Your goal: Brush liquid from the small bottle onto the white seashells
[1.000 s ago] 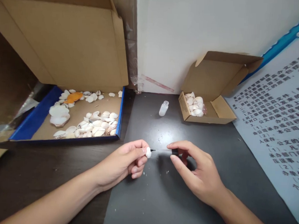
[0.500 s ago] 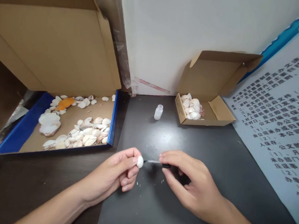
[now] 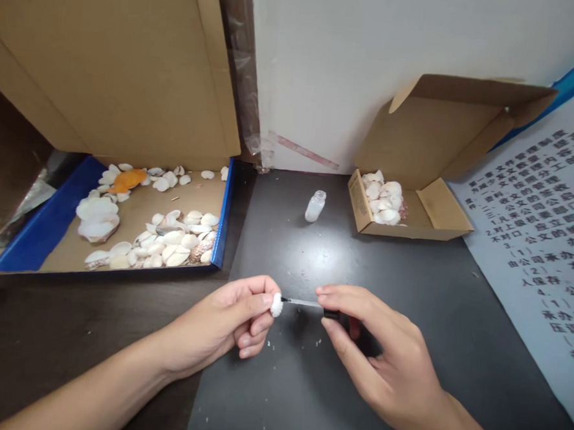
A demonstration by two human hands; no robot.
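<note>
Here the left hand (image 3: 226,321) pinches a small shell (image 3: 276,304); the right hand (image 3: 380,357) pinches a brush (image 3: 308,303) against it.

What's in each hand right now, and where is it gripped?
The left hand pinches a small white shell by its edge at the fingertips. The right hand holds a thin brush by its dark cap end, tip against the shell.

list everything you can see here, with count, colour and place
small shell: one, white, pinched in left fingertips
brush applicator: one, thin, black cap, tip at the shell
small bottle: one, clear, open, on the mat
dark mat: one, grey-black, under the hands
blue tray: one, left, many white shells, one orange
small carton: one, brown, right rear, white shells inside
printed poster: one, white and blue, far right
left hand: holds the shell
right hand: holds the brush
</note>
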